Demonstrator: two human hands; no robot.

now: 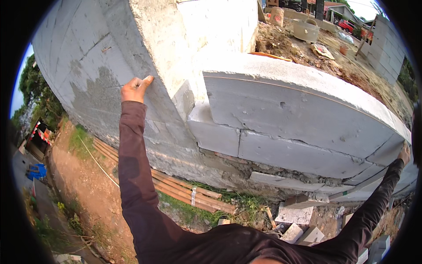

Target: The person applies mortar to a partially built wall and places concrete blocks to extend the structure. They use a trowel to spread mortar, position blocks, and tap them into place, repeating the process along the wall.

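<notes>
My left hand [137, 89] is raised beside the edge of a grey concrete column [151, 42], fingers curled and thumb pressed in. Whatever it pinches is too small to make out. Far to the right, my right hand [403, 153] reaches the upper edge of a low wall of light grey blocks [290, 112]; its fingers look closed, but what they hold is hidden. A thin string [303, 91] runs along the face of the wall just below its top, between the column side and my right hand. A notch [201, 112] with rough mortar separates the top block from the column.
Bamboo poles [193, 198] lie on the ground along the wall's foot. Broken block pieces [303, 233] and a ledge piece [281, 180] sit below. Behind the wall are soil, a tub [305, 31], a sack [322, 51] and another block wall [387, 50].
</notes>
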